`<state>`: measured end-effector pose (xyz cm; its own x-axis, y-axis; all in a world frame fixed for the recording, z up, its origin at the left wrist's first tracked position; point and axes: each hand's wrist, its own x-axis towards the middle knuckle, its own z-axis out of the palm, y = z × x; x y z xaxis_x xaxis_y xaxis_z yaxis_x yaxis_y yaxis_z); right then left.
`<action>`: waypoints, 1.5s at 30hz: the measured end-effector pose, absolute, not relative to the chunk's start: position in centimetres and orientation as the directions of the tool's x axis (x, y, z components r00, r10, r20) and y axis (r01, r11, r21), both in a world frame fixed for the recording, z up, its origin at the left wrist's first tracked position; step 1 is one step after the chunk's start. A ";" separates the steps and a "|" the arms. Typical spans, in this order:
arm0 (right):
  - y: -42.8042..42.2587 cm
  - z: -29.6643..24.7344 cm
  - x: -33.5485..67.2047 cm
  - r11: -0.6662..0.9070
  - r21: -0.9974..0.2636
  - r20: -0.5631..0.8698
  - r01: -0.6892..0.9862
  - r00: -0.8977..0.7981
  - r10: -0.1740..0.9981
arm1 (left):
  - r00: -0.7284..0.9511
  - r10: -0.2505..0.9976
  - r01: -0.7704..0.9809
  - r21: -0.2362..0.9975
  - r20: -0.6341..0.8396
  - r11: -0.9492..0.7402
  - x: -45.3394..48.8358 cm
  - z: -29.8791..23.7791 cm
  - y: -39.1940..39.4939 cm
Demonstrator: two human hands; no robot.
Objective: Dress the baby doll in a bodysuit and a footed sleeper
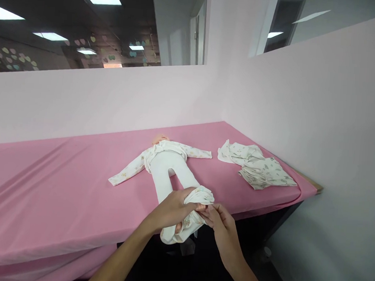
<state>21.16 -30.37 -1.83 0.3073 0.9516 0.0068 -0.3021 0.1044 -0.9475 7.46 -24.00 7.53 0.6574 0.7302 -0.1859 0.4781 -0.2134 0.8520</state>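
Observation:
A baby doll [165,156] lies on its back on the pink table [57,182], head towards the far wall, in a white printed top and white tights. My left hand [172,208] is closed round the doll's feet and a bunched piece of printed white cloth [199,197] at the table's near edge. My right hand [220,223] pinches the edge of that same cloth from the right. The doll's long sleeves lie spread to both sides.
A crumpled pile of printed baby clothes [257,165] lies on the table's right end, near the corner. Pale pink partition walls [307,102] close off the back and right side. The floor below the table edge is dark.

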 end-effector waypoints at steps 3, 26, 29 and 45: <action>-30.3 -2.8 21.0 0.207 -0.974 0.162 -0.096 0.351 0.922 | 0.651 0.745 0.458 0.858 -0.145 -0.233 7.4 7.6 -23.9; -25.9 -3.5 26.7 0.263 -0.714 0.384 0.648 0.049 0.922 | 0.682 0.722 0.584 0.510 0.114 -0.632 5.5 6.9 -23.4; -25.7 -2.1 28.2 0.300 -0.732 0.299 0.612 -0.107 0.948 | 0.658 0.746 0.613 0.502 0.102 -0.610 3.6 6.8 -24.0; -23.8 5.9 25.6 0.486 -0.649 0.197 0.585 -0.488 0.850 | 0.456 0.890 0.670 0.659 -0.003 -0.341 -0.4 4.2 -26.6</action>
